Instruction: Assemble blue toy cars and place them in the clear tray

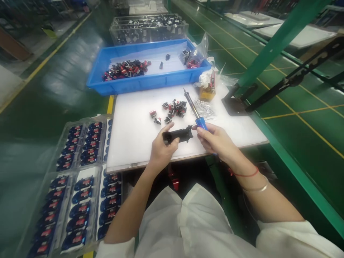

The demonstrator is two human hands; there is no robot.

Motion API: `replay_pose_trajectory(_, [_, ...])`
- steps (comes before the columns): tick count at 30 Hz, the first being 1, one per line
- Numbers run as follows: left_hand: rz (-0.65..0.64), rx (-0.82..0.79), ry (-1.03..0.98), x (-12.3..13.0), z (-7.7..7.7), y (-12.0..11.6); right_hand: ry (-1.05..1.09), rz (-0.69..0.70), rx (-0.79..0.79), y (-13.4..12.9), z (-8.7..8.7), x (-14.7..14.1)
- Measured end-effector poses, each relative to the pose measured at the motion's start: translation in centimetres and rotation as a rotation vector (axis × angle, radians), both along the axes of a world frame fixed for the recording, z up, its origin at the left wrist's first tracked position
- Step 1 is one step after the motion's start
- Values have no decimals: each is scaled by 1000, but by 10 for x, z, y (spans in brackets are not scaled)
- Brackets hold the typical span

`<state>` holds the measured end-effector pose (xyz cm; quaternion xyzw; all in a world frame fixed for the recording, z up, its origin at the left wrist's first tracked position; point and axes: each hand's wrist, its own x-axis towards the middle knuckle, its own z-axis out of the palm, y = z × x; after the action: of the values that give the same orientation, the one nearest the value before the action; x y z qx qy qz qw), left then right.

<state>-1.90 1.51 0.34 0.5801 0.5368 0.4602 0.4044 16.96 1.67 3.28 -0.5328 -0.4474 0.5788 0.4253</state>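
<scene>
My left hand (164, 146) is closed round a black plastic part (178, 135), long and roughly tubular with a notched right end. In my right hand (215, 139) is a soldering iron (194, 107) with a blue handle, its metal tip pointing up and to the left. The iron's handle is close to the notched end of the black part; whether they touch I cannot tell. Beyond my hands, a small heap of black and red parts (177, 108) lies on the white tabletop (131, 139). Thin metal pins (204, 108) are spread to the right of the heap.
A blue tray (134, 84) with more red and black parts stands at the table's back, before a clear bin (149, 30). A yellow box (206, 94) sits at back right, near a black metal bracket (236, 104). Plastic trays of blue pieces (80, 193) are at left.
</scene>
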Motion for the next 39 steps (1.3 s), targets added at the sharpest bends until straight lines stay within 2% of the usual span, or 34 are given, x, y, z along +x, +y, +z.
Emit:
replay_pose_trajectory(3, [-71,150,116,4,-2,-7,54,32,27,3,-1,-1])
replay_pose_trajectory(9, [-249,637,396,5,-13,-10,45,62,13,0,2,4])
replay_pose_trajectory(13, [-360,747,433,1,-16,-7,20,17,17,-5,-1,8])
replay_pose_trajectory(17, [-323,671,361,-4,-21,-6,-38,-95,124,-12,-6,9])
replay_pose_trajectory(19, [-309,484,264,-6,-22,-7,-61,-152,186,-15,-9,8])
replay_pose_trajectory(22, [-394,109,20,-6,-21,-11,-74,-230,240,-19,-12,5])
replay_pose_trajectory(24, [-395,-51,-156,-2,-17,-13,-83,-269,253,-22,-17,2])
replay_pose_trajectory(25, [-355,-93,-218,1,-15,-13,-85,-281,255,-23,-19,0])
replay_pose_trajectory(27, [-229,-119,-270,8,-11,-14,-83,-289,258,-25,-25,-2])
replay_pose_trajectory(31, [-44,-69,-203,19,-11,-14,-130,-235,253,-28,-29,-5])
replay_pose_trajectory(34, [-25,10,-103,21,-12,-18,-216,-225,278,-30,-26,-3])
replay_pose_trajectory(39, [-72,161,80,20,-8,-24,-280,-247,294,-30,-25,-2])
